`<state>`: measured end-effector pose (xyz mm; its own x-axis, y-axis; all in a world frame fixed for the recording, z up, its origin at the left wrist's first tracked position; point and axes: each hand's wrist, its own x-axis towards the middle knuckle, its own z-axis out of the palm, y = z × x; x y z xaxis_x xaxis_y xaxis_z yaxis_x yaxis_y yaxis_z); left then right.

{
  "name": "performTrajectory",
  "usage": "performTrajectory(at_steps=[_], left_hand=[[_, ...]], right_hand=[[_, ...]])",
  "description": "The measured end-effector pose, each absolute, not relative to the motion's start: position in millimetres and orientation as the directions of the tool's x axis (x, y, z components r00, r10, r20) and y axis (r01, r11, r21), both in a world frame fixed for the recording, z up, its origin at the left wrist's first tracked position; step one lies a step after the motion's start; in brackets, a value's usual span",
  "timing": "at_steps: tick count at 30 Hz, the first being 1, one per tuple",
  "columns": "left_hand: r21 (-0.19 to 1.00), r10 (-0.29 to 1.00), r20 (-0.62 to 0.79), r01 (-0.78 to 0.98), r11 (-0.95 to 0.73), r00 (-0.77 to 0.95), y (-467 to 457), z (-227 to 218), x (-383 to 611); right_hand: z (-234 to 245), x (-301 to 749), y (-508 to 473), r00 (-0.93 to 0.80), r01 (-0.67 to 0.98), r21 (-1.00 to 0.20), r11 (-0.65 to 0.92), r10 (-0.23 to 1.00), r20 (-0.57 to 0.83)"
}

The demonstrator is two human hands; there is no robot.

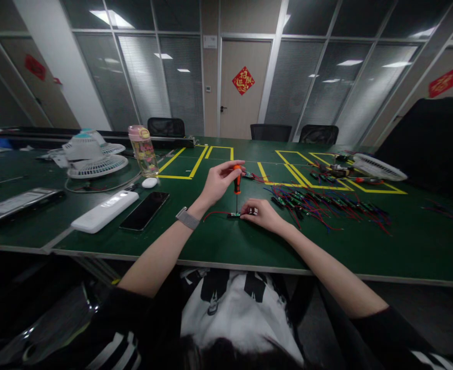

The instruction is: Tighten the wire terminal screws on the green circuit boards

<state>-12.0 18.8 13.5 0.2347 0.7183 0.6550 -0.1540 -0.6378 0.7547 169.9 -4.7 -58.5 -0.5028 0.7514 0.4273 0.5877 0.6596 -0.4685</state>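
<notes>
My left hand (219,181) pinches the top of a small orange-handled screwdriver (237,186) and holds it upright, its tip down on a small green circuit board (234,215) that lies on the green table (219,241). A red wire runs left from the board. My right hand (260,211) lies just right of the board, its fingertips pressed on the board's edge to keep it in place. A grey watch sits on my left wrist.
A heap of small boards with red and blue wires (322,205) lies to the right. A black phone (145,210), a white power bank (105,210), a white mouse (149,182), a bottle (144,150) and white desk fans (91,154) lie left. Yellow tape marks boxes.
</notes>
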Motion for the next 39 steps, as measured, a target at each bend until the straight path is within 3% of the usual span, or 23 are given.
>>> performTrajectory(at_steps=[5, 11, 24, 31, 36, 39], left_hand=[[0.724, 0.701, 0.682, -0.059, -0.687, 0.207, 15.3, 14.7, -11.1], [0.733, 0.683, 0.676, -0.154, -0.662, 0.279, 17.3, 15.1, -12.6], [0.743, 0.697, 0.669, -0.187, -0.643, 0.259, 17.3, 14.3, -11.8], [0.652, 0.638, 0.745, -0.010, -0.758, 0.194, 17.7, 11.0, -10.9], [0.734, 0.655, 0.671, -0.182, -0.655, 0.347, 16.2, 13.4, -11.4], [0.750, 0.683, 0.654, -0.161, -0.641, 0.325, 12.8, 15.3, -11.1]], right_hand=[[-59.4, 169.1, -4.9, -0.488, 0.596, -0.499, 0.629, 0.777, 0.398], [-59.6, 168.9, -5.5, -0.494, 0.587, -0.511, 0.627, 0.778, 0.388], [-59.3, 168.0, -5.5, -0.470, 0.586, -0.545, 0.599, 0.800, 0.374], [-61.6, 168.7, -4.5, -0.474, 0.581, -0.543, 0.606, 0.795, 0.379], [-60.8, 167.8, -6.2, -0.518, 0.574, -0.481, 0.663, 0.749, 0.414], [-60.3, 167.3, -6.8, -0.523, 0.592, -0.448, 0.670, 0.742, 0.419]])
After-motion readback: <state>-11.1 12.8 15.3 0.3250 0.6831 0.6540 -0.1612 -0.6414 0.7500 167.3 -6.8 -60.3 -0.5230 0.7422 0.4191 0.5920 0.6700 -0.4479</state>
